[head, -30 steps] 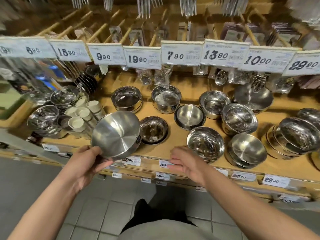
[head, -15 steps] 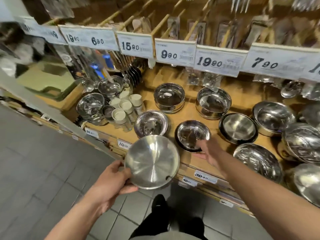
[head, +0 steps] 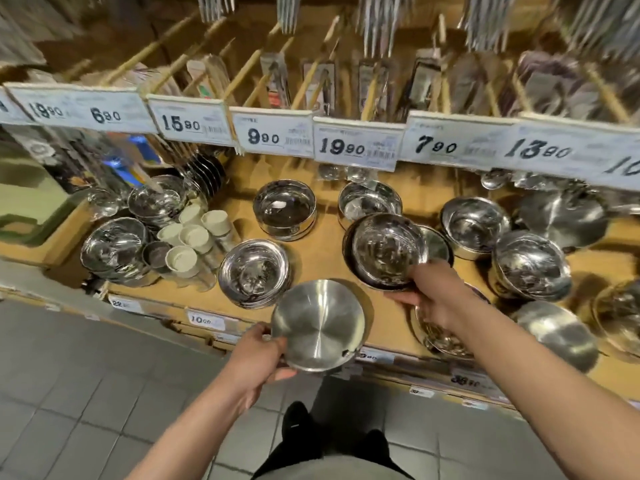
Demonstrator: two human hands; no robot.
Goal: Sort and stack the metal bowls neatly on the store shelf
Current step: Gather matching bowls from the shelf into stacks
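My left hand point(head: 258, 355) grips a brushed steel bowl point(head: 317, 325) by its rim, tilted with its underside toward me, in front of the shelf edge. My right hand point(head: 438, 296) holds a dark-rimmed shiny bowl point(head: 384, 251) by its near rim, lifted and tilted above the wooden shelf point(head: 322, 233). A shallow bowl point(head: 254, 271) sits just behind the left-hand bowl. Two deep straight-sided bowls point(head: 284, 211) point(head: 370, 200) stand further back. Several more bowls point(head: 530, 265) lie to the right, one partly hidden under my right wrist.
White-capped jars point(head: 194, 237) and stacked bowls point(head: 114, 247) crowd the shelf's left end. Price tags point(head: 356, 145) hang on a rail above, with packaged utensils on pegs behind. A lid-like steel disc point(head: 562, 216) lies at the back right. Grey floor tiles are below.
My right hand has picked up the dark-rimmed bowl from the shelf and raised it. The left hand still holds the brushed bowl. My view swung back to the right.
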